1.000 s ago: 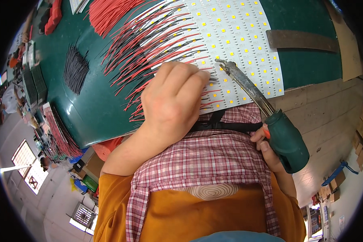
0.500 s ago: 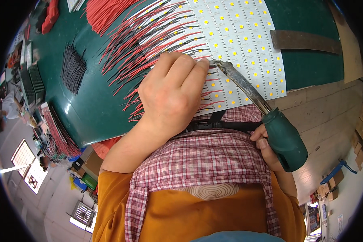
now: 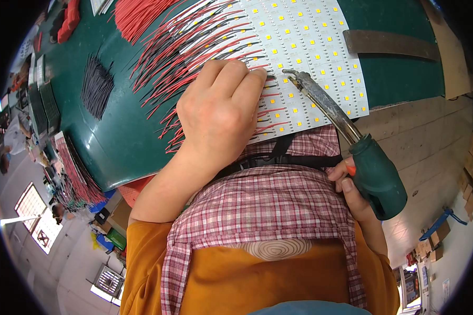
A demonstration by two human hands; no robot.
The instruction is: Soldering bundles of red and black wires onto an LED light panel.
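Observation:
A white LED panel (image 3: 320, 47) with rows of small yellow chips lies on the green table (image 3: 121, 142). Many red and black wires (image 3: 194, 58) run from its left edge. My left hand (image 3: 220, 110) rests on the wires at the panel's near edge, with fingertips pressing a wire end close to the iron's tip. My right hand (image 3: 352, 194) grips the green handle of a soldering iron (image 3: 341, 126), whose metal tip touches the panel just right of my left fingertips.
A bundle of black wires (image 3: 97, 86) and a bundle of red wires (image 3: 139, 13) lie further back on the table. A dark flat bar (image 3: 389, 44) lies beyond the panel. Trays of parts (image 3: 73, 173) line the left edge. Wooden floor (image 3: 425, 136) is at right.
My left hand has shifted slightly along the panel's edge, and the iron's tip has followed it, staying beside the fingertips.

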